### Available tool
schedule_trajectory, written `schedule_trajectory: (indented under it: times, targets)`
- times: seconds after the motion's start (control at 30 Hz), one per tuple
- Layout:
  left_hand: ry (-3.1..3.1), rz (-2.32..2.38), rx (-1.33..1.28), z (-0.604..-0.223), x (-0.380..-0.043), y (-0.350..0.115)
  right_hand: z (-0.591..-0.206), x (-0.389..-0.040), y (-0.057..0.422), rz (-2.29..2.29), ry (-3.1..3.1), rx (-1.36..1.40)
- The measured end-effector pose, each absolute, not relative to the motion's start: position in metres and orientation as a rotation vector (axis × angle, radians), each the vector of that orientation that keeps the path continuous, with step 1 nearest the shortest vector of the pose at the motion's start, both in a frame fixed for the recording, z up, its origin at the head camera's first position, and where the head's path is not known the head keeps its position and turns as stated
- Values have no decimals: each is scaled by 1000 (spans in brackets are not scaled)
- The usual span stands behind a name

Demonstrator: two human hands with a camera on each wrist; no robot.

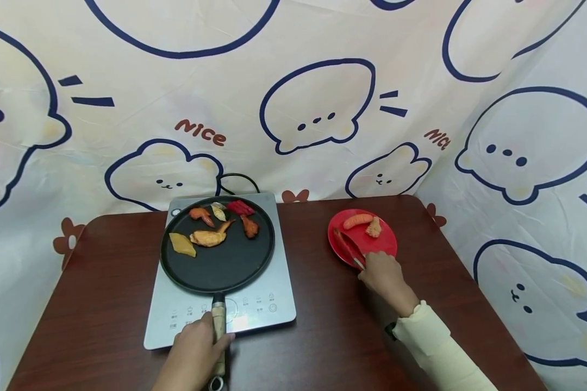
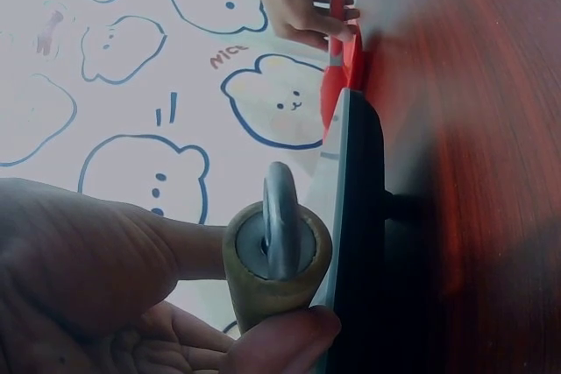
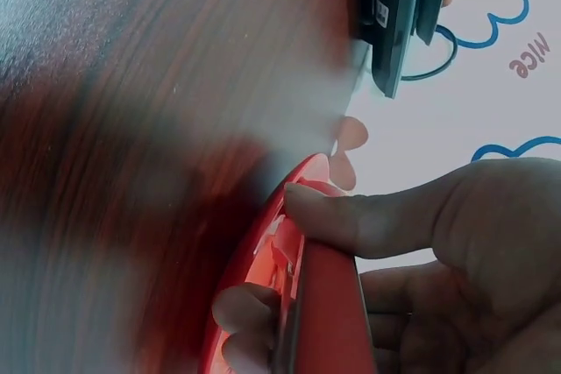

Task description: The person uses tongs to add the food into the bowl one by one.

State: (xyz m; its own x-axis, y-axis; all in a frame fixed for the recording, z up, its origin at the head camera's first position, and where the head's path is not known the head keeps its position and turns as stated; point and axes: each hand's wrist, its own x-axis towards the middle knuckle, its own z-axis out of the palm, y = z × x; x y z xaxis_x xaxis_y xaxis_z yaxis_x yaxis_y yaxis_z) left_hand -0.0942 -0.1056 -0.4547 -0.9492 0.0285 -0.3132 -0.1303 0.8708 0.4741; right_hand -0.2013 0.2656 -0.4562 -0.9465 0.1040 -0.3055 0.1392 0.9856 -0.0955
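Note:
My left hand [image 1: 195, 347] grips the wooden handle [image 1: 218, 320] of a black frying pan [image 1: 225, 271], its thumb along the side. The handle's end with a metal hanging ring [image 2: 280, 225] shows close up in the left wrist view. My right hand [image 1: 383, 277] pinches a pair of red tongs [image 3: 329, 313] between thumb and fingers. The tongs' tips reach over a red plate [image 1: 390, 247] that holds a sausage [image 1: 357, 221] and a fried chicken piece [image 1: 373, 227]. In the pan lie a chicken wing [image 1: 207, 238], a drumstick [image 1: 249, 226], a shrimp [image 1: 201, 215] and several other food pieces.
The pan sits on a silver induction cooker [image 1: 283, 298] with touch controls along its front. A black cord [image 1: 242, 175] runs behind it. The dark wooden table [image 1: 323, 336] meets a cartoon-printed cloth [image 1: 313, 108] at the back and right.

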Motion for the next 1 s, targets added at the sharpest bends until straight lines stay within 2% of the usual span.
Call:
schedule_trajectory:
  times: [0.23,0.37,0.73,1.0]
  targets:
    - [2732,707,-72,-455,-95,-107,-451,-200,265,-192,2897,141]
    - [2734,722,-68,-455,-95,-107,-438,-199,251,-204,2992,28]
    - [2728,709,-69,-455,-96,-107,-398,-199,166,-58,3071,-383]
    - [2713,700,-85,-455,-97,-107,-407,-202,107,96,3047,-610]
